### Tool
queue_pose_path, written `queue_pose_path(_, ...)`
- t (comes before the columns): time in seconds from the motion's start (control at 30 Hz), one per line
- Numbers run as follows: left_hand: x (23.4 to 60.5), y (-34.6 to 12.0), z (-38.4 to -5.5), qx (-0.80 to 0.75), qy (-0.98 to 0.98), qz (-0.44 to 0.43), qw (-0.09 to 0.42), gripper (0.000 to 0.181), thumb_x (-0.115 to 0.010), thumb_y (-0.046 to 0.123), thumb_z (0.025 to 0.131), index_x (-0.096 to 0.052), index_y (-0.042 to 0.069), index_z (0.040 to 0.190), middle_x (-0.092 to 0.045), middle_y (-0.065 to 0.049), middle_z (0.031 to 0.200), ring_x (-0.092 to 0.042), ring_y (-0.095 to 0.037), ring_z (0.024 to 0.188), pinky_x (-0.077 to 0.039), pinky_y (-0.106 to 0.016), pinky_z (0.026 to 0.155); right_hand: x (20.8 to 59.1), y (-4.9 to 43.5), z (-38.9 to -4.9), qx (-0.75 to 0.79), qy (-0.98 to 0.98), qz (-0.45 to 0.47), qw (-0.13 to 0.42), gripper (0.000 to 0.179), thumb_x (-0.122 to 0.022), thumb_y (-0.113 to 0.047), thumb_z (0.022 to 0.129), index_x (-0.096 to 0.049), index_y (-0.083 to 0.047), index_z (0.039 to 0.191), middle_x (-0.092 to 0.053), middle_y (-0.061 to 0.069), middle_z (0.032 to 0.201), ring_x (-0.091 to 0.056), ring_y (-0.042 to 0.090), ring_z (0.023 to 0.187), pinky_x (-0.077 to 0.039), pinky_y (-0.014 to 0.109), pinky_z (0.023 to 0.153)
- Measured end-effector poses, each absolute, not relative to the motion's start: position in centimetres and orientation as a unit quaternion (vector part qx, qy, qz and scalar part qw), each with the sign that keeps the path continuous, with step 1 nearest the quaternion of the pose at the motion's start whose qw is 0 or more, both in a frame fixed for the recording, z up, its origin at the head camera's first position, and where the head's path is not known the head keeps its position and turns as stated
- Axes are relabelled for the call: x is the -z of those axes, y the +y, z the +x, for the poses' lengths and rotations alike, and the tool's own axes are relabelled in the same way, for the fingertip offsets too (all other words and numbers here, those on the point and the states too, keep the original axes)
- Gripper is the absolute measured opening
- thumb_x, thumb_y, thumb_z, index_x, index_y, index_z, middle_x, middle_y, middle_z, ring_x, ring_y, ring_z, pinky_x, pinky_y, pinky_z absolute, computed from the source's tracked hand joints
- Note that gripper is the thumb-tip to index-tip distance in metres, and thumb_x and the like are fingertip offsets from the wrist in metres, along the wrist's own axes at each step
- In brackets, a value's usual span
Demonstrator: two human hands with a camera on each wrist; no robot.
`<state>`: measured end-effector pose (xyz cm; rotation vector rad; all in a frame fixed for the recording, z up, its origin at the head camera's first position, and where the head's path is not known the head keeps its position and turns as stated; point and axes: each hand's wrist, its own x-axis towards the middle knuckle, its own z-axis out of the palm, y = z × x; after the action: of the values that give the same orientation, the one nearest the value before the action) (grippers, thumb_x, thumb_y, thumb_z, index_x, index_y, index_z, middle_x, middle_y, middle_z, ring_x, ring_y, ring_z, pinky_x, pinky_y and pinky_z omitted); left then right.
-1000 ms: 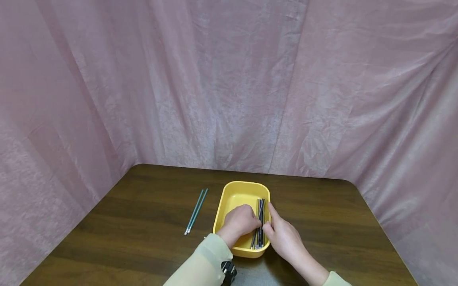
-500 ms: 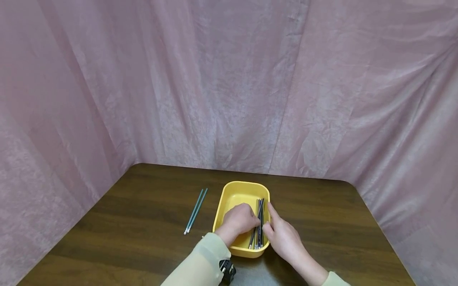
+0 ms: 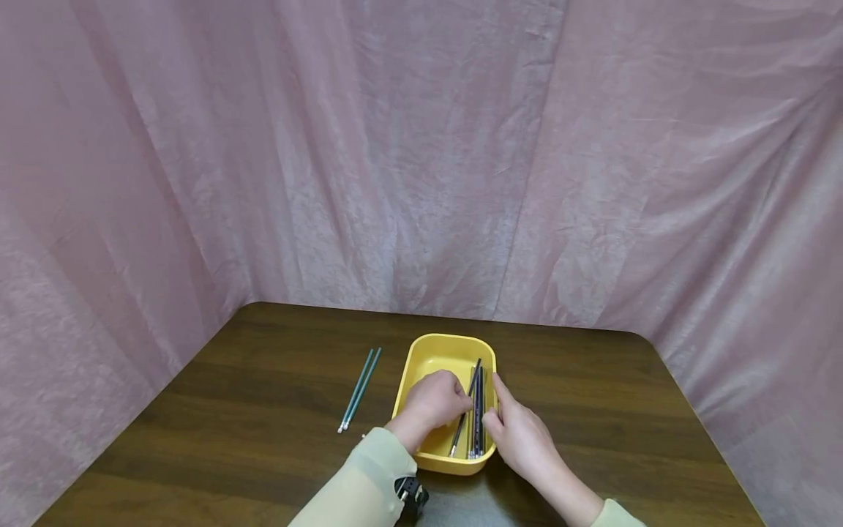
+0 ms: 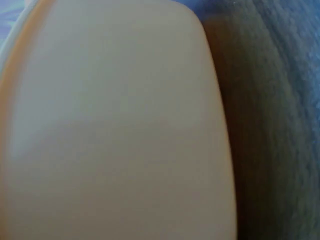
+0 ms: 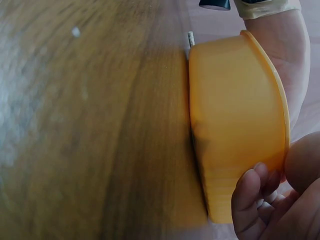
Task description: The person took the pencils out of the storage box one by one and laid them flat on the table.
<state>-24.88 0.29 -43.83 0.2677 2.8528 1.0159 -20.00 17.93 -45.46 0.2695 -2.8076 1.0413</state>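
A yellow plastic bin (image 3: 437, 461) stands on the table, holding several dark pencils (image 3: 478, 421) laid lengthwise along its right side. Inside it, my left hand (image 3: 435, 399) pinches one dark pencil (image 3: 456, 439), which lies slanted and apart from the others at its near end. My right hand (image 3: 523, 439) grips the bin's right wall; in the right wrist view its fingers (image 5: 247, 192) press the outside of the wall and the thumb sits at the rim. The left wrist view is blurred, mostly filled by a pale surface (image 4: 120, 120).
Two teal pencils (image 3: 358, 391) with white ends lie side by side on the brown wooden table (image 3: 263, 410), left of the bin. Pink curtains (image 3: 421, 161) hang behind and beside the table.
My left hand has moved slightly left, drawing one dark pencil away from the others so its near end swings left. The right hand and the bin have stayed in place.
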Motion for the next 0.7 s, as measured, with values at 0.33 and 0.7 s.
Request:
queue_pose_path(0.33,42.9,-1.2,-25.0,-0.323,0.939,0.117,0.03,0.028,-0.075,0.017,0.091,-0.066,0.017,0.064,-0.055,0.006,0.061,-0.046,-0.01,0.051,-0.037,-0.028,0.05,45.5,17.7,-20.0,-0.348,-0.931,0.089,0.068,0.07,-0.06,-0.009,0.1,-0.04,0.001,0.167,-0.048,-0.005,0.067,-0.043,0.013,0.056,-0.038,0.036,0.054)
queue_pose_path(0.7,40.5,-2.5,-24.7,-0.326,0.937,0.117,0.033,0.02,-0.079,0.019,0.095,-0.072,0.016,0.077,-0.064,0.004,0.076,-0.054,-0.014,0.064,-0.044,-0.03,0.06,45.5,17.8,-20.2,-0.348,-0.932,0.085,0.059,0.072,-0.06,-0.009,0.099,-0.039,0.001,0.168,-0.046,-0.004,0.066,-0.043,0.014,0.056,-0.04,0.036,0.055)
